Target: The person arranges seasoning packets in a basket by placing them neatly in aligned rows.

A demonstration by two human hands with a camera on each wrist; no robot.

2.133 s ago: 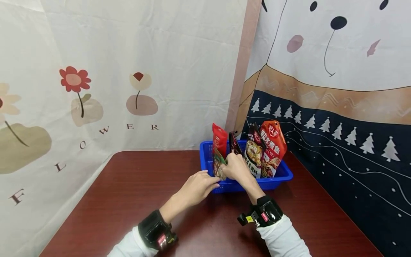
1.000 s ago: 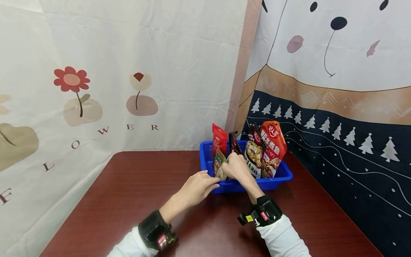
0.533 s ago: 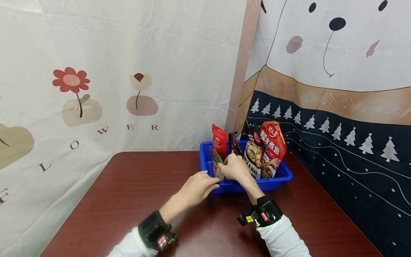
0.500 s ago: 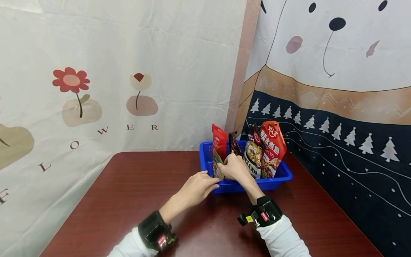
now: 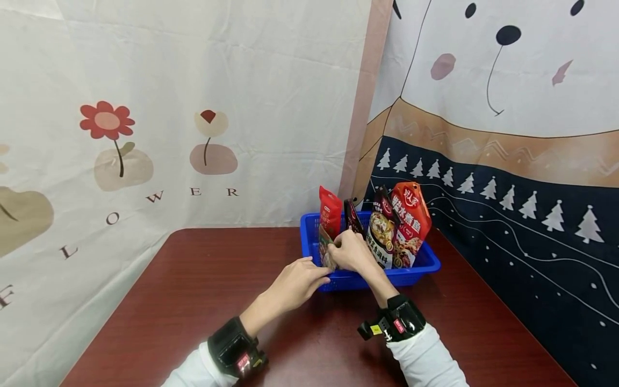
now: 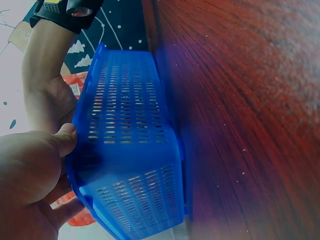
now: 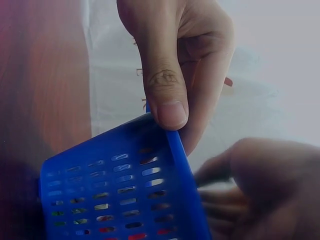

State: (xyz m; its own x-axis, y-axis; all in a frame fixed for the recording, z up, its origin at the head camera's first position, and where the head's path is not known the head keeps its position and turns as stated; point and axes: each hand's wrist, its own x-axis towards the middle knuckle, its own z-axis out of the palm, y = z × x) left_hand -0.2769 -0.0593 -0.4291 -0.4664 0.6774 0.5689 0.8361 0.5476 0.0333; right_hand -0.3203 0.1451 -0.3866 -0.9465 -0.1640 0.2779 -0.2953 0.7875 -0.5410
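Observation:
A blue plastic basket (image 5: 406,275) with slotted walls stands at the table's far right. My left hand (image 5: 296,282) grips its front left corner; in the left wrist view the thumb (image 6: 66,140) lies over the rim. My right hand (image 5: 355,251) is inside the basket, fingers curled, thumb against a small green seasoning packet (image 5: 325,247); its other fingertips are hidden. Behind that packet stands a red packet (image 5: 330,212). Right of it are a dark packet (image 5: 353,215), a black packet with a food picture (image 5: 382,234) and a large red-orange packet (image 5: 411,220).
The basket rests on a dark red-brown wooden table (image 5: 217,258). A pale cloth with printed flowers (image 5: 271,107) hangs behind it. Along the right side hangs a navy cloth (image 5: 508,258) with white trees.
The right thumb has shifted slightly left against the green packet, and the packet has moved a little left with it. The left hand and the basket have stayed in place.

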